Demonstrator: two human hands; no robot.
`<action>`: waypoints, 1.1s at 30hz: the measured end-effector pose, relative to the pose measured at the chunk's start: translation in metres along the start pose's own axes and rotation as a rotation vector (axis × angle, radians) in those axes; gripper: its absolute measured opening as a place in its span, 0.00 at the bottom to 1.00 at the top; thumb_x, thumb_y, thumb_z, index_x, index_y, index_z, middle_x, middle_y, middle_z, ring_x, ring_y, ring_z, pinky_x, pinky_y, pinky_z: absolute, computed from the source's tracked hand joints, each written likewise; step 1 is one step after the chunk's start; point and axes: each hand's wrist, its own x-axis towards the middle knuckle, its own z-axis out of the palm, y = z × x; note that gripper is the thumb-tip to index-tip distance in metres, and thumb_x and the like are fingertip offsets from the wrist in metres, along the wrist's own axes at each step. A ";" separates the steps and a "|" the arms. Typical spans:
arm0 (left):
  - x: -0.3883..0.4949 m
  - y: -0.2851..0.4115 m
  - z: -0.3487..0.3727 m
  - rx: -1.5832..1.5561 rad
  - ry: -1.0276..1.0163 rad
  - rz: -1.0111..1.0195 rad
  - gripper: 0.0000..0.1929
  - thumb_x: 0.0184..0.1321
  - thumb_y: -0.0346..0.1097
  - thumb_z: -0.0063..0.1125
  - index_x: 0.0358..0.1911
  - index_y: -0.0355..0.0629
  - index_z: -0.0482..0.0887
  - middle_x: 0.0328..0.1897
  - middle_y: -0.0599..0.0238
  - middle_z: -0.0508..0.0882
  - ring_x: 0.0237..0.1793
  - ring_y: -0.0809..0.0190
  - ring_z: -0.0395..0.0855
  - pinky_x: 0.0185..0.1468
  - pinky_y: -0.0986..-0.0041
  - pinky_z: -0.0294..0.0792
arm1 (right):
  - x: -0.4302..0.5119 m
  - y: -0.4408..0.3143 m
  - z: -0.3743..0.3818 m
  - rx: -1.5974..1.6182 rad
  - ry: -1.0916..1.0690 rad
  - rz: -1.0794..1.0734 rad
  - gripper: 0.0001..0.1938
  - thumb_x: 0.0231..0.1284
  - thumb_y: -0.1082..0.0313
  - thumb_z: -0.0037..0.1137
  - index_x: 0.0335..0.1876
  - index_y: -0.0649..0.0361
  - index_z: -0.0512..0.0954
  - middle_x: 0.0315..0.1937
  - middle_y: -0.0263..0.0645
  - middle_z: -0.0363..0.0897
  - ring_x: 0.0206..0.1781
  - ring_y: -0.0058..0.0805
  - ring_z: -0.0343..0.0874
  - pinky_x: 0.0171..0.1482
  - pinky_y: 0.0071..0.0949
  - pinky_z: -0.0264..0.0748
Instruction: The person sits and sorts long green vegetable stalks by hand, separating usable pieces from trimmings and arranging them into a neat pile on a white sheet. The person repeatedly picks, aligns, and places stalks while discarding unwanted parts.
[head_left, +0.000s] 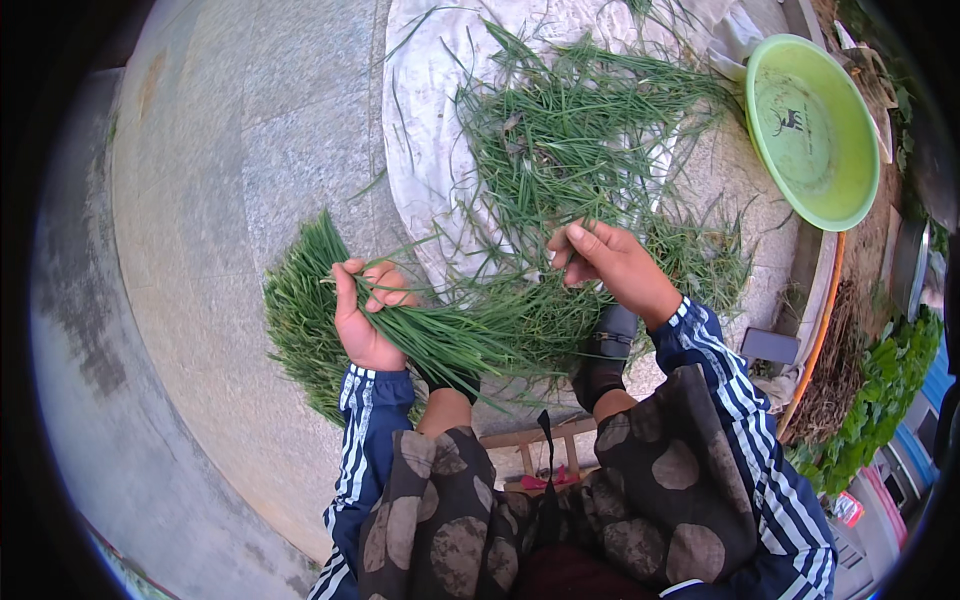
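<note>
My left hand (371, 311) is closed around a bunch of long green chive-like leaves (442, 334). Its loose ends fan out to the right, over my shoe. Right beside that hand, a thick, neatly aligned stack of the same leaves (300, 300) rests on the paving. My right hand (604, 259) hovers at the near edge of a loose, tangled heap of leaves (570, 142), thumb and fingers drawn together. Whether a thin blade is pinched there is unclear. Beneath the heap lies a whitish cloth sheet (424, 142), with stray blades scattered over it.
A light green plastic basin (814, 135) sits tilted at the upper right, by a low curb. Near the curb lies a smartphone (770, 346), and an orange hose (817, 345) runs past it. Under me is a wooden stool (517, 439). Stone paving (202, 187) extends leftward.
</note>
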 end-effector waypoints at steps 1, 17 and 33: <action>0.002 -0.001 -0.002 0.095 0.043 0.004 0.15 0.71 0.51 0.44 0.37 0.50 0.78 0.33 0.70 0.71 0.27 0.71 0.66 0.38 0.74 0.66 | -0.003 -0.002 0.000 -0.055 0.001 -0.040 0.20 0.74 0.50 0.40 0.46 0.61 0.76 0.34 0.30 0.78 0.33 0.16 0.76 0.40 0.17 0.75; -0.005 -0.061 0.047 1.359 0.109 -0.305 0.12 0.64 0.36 0.59 0.46 0.37 0.81 0.29 0.73 0.79 0.28 0.76 0.73 0.34 0.83 0.67 | -0.016 -0.012 0.037 0.002 -0.569 0.264 0.23 0.74 0.52 0.37 0.28 0.59 0.75 0.20 0.30 0.77 0.17 0.12 0.67 0.23 0.13 0.63; -0.006 0.009 0.023 0.239 -0.089 0.152 0.11 0.72 0.45 0.44 0.39 0.49 0.77 0.26 0.76 0.67 0.27 0.73 0.65 0.38 0.76 0.60 | 0.053 0.076 0.002 -0.960 0.404 -0.246 0.17 0.63 0.54 0.53 0.37 0.63 0.74 0.33 0.50 0.79 0.37 0.51 0.78 0.41 0.43 0.74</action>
